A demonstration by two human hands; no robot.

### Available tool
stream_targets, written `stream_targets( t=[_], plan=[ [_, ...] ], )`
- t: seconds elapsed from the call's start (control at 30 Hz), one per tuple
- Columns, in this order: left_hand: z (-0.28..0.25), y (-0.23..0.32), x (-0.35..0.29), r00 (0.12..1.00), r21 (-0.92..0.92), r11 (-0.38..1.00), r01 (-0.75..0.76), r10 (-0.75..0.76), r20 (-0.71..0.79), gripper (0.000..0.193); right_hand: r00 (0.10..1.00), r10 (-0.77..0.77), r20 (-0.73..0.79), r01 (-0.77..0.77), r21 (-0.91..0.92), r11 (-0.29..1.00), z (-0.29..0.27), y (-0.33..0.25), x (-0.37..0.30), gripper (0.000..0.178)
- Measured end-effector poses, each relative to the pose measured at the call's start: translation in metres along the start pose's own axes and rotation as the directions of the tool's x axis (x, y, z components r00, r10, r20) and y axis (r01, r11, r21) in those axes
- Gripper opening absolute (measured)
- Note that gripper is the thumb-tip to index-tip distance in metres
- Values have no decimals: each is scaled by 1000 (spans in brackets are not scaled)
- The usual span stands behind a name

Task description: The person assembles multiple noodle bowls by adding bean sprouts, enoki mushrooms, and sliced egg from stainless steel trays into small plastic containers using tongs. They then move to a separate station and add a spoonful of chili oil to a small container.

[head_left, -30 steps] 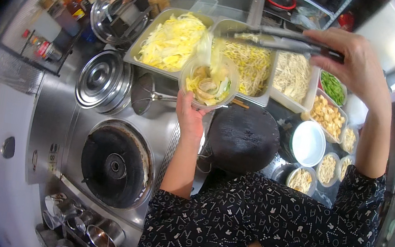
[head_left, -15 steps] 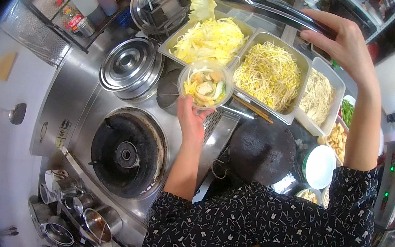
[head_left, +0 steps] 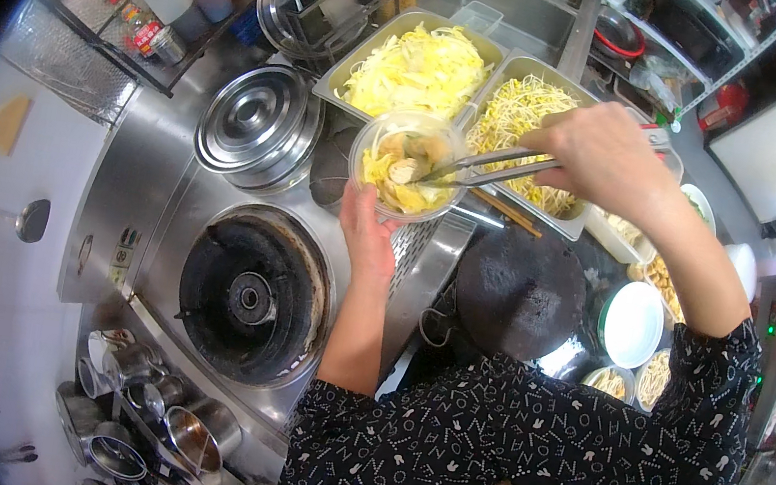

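Observation:
My left hand (head_left: 370, 240) holds up a clear round plastic tub (head_left: 401, 207) by its near side. Shredded cabbage and pale brown pieces (head_left: 410, 159) lie inside. From the right, my right hand (head_left: 598, 158) grips metal tongs (head_left: 507, 168), whose tips reach into the tub among the food. Just behind the tub stands a steel pan of shredded yellow cabbage (head_left: 422, 69). A second steel pan, with bean sprouts (head_left: 525, 113), sits partly hidden under my right hand and the tongs.
A wok burner (head_left: 251, 298) lies at the left, with lidded steel pots (head_left: 251, 124) behind it. Chopsticks (head_left: 508, 212) lie beside a round dark board (head_left: 520, 291). A white bowl (head_left: 632, 325) stands right of it, and a sink (head_left: 510, 12) is at the back.
My right hand has swung the tongs down and toward me from above the cabbage pan. The leaf they carried is gone from their tips, which now reach into the tub. My left hand stays nearly still.

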State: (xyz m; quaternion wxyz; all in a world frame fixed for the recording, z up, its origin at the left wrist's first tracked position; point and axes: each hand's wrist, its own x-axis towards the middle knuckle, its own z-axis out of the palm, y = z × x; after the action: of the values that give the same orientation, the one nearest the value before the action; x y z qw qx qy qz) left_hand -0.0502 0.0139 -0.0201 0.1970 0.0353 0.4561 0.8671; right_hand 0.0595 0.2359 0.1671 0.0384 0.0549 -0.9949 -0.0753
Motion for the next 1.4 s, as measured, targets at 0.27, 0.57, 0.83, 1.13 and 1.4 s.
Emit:
stream_targets(
  t=[0.27, 0.57, 0.83, 1.13, 1.4],
  plan=[
    [7, -3, 2, 996, -30, 997, 77, -76, 40, 51, 984, 109, 143, -99, -76, 992, -43, -12, -3, 36],
    [40, -5, -3, 976, 13, 987, 161, -161, 144, 43, 986, 155, 65, -163, 136, 977, -11, -2, -50, 48],
    [79, -55, -13, 906, 77, 972, 220, -233, 352, 52, 916, 402, -19, -397, 118, 910, 18, 22, -115, 53],
    [170, -114, -42, 788, 57, 922, 384, -359, 500, 51, 705, 683, 192, -678, -102, 728, -29, 41, -228, 35],
    [206, -168, -61, 696, 101, 878, 467, -436, 570, 55, 493, 863, -109, -862, -193, 468, -53, 69, -341, 47]
  ],
)
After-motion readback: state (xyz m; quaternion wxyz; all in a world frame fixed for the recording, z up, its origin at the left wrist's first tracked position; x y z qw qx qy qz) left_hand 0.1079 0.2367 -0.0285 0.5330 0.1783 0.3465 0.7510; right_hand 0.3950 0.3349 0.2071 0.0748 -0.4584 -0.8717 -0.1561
